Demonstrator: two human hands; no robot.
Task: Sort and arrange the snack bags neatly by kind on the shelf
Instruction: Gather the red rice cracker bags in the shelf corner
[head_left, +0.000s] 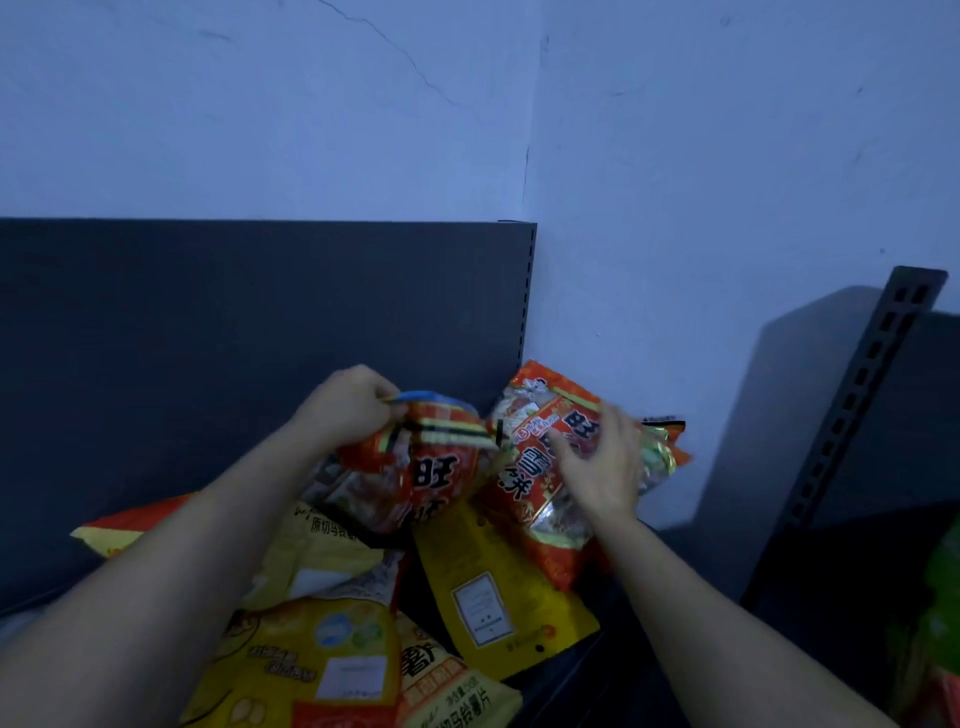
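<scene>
- Left hand (353, 408): seen at 9 o'clock of the first red bag (421, 478); fingers are curled and the bag's top edge is pinched, with a blue strip (423, 397) caught in the same grip.
- First red bag: held raised at frame centre, above the yellow bags.
- Right hand (602, 462): laid on the face of the second red bag (535, 415), fingers spread and blurred; whether the bag is gripped or only pressed cannot be told.
- Second red bag: leaned at 3 o'clock of the first, in the shelf's back corner against the wall (675, 182).
- Yellow bags: one flat, white-labelled (483, 587), at 6 o'clock of the red bags; others piled at 7 o'clock (322, 665).
- Shelf (571, 675): dark, backed by a dark panel (260, 338).
- Slotted upright (872, 395): stood at 3 o'clock of the frame.
</scene>
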